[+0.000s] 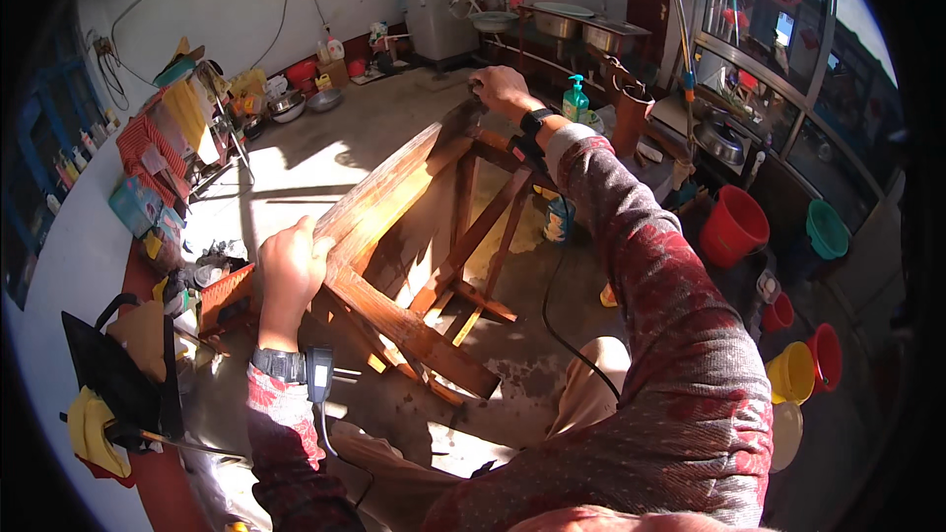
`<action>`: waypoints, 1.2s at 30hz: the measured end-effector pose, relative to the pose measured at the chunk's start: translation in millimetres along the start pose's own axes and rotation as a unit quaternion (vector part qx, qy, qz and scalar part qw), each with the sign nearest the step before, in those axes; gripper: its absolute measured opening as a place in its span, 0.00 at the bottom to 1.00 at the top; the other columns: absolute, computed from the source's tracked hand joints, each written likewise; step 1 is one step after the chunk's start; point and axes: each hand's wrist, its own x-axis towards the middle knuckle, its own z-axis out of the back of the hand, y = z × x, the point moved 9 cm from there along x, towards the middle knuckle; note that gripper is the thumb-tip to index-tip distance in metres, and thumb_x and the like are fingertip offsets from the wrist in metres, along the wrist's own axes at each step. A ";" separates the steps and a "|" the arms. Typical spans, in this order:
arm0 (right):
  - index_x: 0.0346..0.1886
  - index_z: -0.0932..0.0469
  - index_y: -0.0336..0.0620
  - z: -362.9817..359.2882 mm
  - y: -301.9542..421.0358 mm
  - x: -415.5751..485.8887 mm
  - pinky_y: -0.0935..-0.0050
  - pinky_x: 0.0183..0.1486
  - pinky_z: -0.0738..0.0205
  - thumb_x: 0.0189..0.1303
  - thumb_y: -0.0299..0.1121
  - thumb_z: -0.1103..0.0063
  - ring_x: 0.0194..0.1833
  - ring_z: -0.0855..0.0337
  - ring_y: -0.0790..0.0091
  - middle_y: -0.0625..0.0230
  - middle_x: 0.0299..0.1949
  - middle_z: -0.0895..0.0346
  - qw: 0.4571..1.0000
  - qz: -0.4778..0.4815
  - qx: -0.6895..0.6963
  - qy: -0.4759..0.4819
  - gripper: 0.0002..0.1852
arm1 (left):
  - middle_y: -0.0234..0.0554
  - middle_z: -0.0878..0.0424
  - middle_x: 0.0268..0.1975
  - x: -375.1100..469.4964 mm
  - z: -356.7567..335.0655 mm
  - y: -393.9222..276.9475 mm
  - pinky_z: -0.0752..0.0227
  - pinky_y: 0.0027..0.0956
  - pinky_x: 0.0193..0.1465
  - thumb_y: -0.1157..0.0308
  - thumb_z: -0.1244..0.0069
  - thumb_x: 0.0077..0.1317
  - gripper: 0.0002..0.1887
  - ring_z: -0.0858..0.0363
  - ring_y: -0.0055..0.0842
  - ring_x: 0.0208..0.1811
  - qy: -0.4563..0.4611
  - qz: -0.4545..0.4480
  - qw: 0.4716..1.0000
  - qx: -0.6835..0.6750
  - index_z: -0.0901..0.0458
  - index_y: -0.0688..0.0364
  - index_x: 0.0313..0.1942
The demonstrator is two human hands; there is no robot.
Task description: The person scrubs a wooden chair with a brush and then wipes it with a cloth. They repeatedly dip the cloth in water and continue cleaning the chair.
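A brown wooden frame with crossed legs (392, 185), like a folding stool or small stand, is tilted in front of me. My left hand (292, 266) grips the near left end of its wide top board, thumb over the edge. At the far end of that board, my right hand (502, 89) is closed around something dark and worn that touches the wood; what it is cannot be told. Both wrists wear dark straps with small boxes and cables. A short board (414, 329) juts from the frame toward my knees, its surface scuffed and partly wet-looking.
A blue bottle (559, 220) stands on the floor beyond the frame. Red buckets (734, 226) and a yellow bucket (791, 373) are at the right. A green pump bottle (575, 100) stands near the sinks. A cloth-laden rack (185, 125) is at the left. A black cable (548, 310) hangs near my knee.
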 end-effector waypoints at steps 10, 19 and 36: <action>0.38 0.11 0.47 -42.3 11.9 6.2 0.54 0.49 0.20 0.51 0.29 0.46 0.45 0.15 0.44 0.51 0.39 0.14 0.997 -0.056 0.020 0.041 0.15 | 0.60 0.18 0.28 1.1 -0.7 -1.2 0.27 0.53 0.39 0.64 0.39 0.59 0.13 0.19 0.57 0.34 0.028 0.037 0.998 0.035 0.22 0.65 0.34; 0.33 0.14 0.40 -18.3 98.2 -39.2 0.51 0.44 0.19 0.54 0.33 0.44 0.39 0.14 0.41 0.46 0.33 0.16 1.000 -0.015 0.014 0.013 0.11 | 0.55 0.18 0.26 -3.3 1.6 0.7 0.25 0.52 0.37 0.65 0.38 0.57 0.13 0.18 0.53 0.33 -0.043 -0.006 0.998 0.042 0.20 0.65 0.34; 0.30 0.15 0.38 -56.1 60.7 -54.9 0.54 0.42 0.18 0.50 0.32 0.39 0.37 0.14 0.43 0.47 0.32 0.15 0.996 0.000 -0.047 0.074 0.09 | 0.53 0.18 0.26 -6.8 2.0 3.6 0.25 0.51 0.36 0.68 0.39 0.54 0.16 0.18 0.51 0.31 -0.069 -0.026 0.997 0.035 0.17 0.64 0.42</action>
